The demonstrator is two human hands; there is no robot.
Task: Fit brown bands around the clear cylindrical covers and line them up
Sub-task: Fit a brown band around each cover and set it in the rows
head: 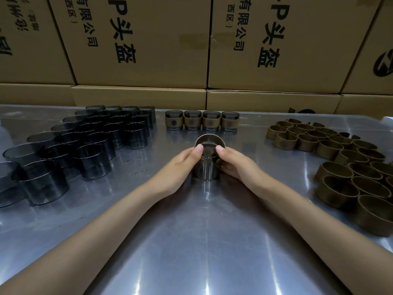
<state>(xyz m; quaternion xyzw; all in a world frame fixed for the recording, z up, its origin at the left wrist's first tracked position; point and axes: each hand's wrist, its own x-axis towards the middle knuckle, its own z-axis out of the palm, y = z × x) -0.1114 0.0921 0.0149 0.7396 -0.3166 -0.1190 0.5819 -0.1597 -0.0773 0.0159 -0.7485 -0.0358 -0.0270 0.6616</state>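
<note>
At the middle of the shiny brushed-metal worktop (212, 241), a smoky clear plastic cylindrical cover (205, 170) stands with a thin brown ring-shaped band (209, 139) sitting around its upper end. The left hand (180, 167) curls round the cover's left side, thumb pressed on the rim; the right hand (236, 165) curls round the right side, thumb likewise on the rim. Just behind them, near the worktop's far edge, four finished covers with brown bands (202, 120) stand side by side in a straight row. To the left, bare clear cylinders (89, 141) stand packed in diagonal rows. To the right lies a loose cluster of matte brown bands (340, 158), some stamped with a round emblem. Printed corrugated cardboard boxes (148, 43) are stacked behind.
</note>
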